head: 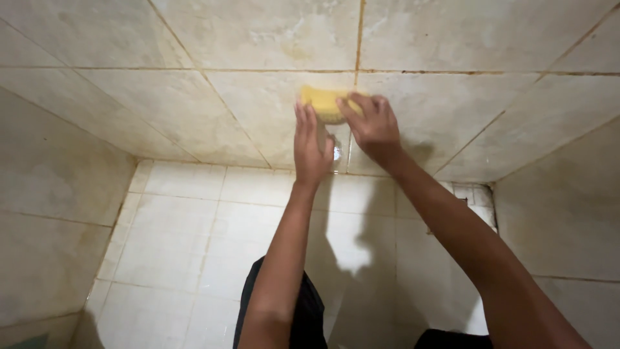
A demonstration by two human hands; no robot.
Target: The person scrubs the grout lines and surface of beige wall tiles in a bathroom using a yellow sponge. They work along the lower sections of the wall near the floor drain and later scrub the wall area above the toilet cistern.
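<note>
A yellow sponge point(321, 103) is pressed flat against the beige tiled wall point(258, 39) in front of me, near a vertical grout line. My right hand point(371, 126) grips the sponge's right side with fingers curled over its edge. My left hand point(310, 145) is held upright just below and left of the sponge, fingertips touching its lower left edge, palm turned sideways. Both forearms reach up from the bottom of the view.
The white tiled floor point(181, 239) lies below, meeting the beige walls on the left point(51, 213) and right point(568, 213). A small dark floor drain point(464, 201) sits in the far right corner. Dark grout lines cross the front wall. My dark shorts point(310, 317) show at the bottom.
</note>
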